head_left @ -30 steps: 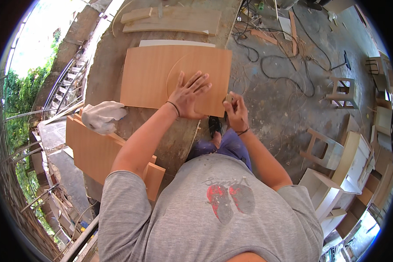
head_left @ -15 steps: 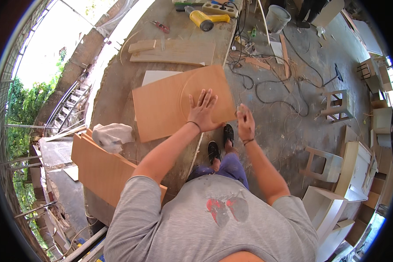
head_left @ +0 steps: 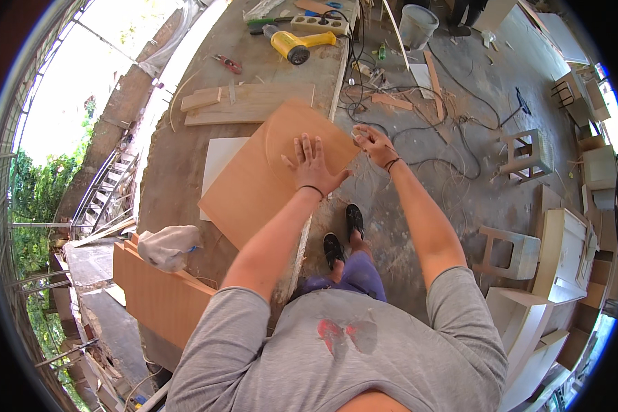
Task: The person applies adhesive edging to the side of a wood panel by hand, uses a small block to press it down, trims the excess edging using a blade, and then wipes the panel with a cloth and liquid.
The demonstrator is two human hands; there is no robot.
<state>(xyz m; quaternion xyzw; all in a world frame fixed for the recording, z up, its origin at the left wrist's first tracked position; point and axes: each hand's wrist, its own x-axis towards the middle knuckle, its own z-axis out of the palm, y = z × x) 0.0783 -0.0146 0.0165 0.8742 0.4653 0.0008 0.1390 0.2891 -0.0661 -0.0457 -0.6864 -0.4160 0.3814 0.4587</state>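
Note:
A light-brown wood-grain board lies at a slant on the workbench, with a curved line across its face and one corner toward me. My left hand rests flat on it, fingers spread. At the board's right edge, my right hand is closed in a pinch around a small object that I cannot make out. Part of a white sheet shows from under the board's left side.
Behind the board lie pale wood planks, red-handled pliers, a yellow heat gun and a power strip. A crumpled cloth sits on stacked boards. Cables, a bucket and stools are on the floor.
The board has turned on the bench, its near side swinging toward me, with my left hand still flat on it. My right hand has moved up and left to the board's edge.

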